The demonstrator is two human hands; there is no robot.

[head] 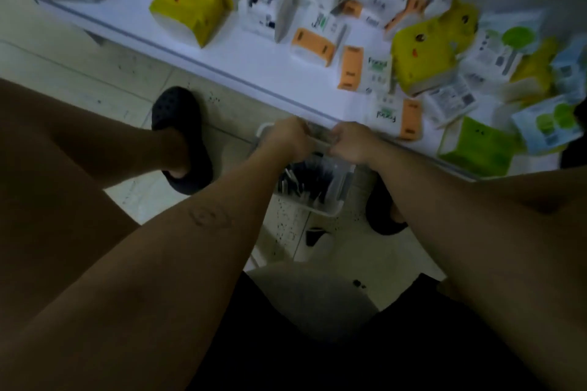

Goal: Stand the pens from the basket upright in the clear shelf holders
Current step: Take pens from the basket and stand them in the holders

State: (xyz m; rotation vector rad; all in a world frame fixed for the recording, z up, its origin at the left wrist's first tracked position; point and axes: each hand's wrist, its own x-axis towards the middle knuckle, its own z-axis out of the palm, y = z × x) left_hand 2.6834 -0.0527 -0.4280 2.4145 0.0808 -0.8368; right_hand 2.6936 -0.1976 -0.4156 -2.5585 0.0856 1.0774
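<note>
1. Both hands are clamped on the same thing. The left hand (287, 136) and right hand (349, 141) sit knuckle to knuckle, fingers curled over a pale bar at the top of the clear basket (322, 209). Blur hides whether that bar is a handle or the far rim.
2. A paired grip like this probably serves to lift or carry the basket level, so the load neither swings nor spills. It looks like carrying, not picking.
3. Directly beneath the hands, inside the basket's clear walls, lies the dark bundle of pens (301, 178). None is pinched by a finger.
4. Their long axes run roughly together along the basket's length, from under the knuckles back toward the person's body. They are lying or leaning, not upright, and which end is the tip cannot be told.
5. Beyond the fingertips runs the white shelf (222, 70), strewn with yellow, green and orange-banded packs (190, 6).
6. No clear holders show anywhere near either hand, so standing the pens has not begun. Each pen will need turning on end once the holders are reached.
7. Dark clogs (181, 124) flank the basket on the tiled floor.
</note>
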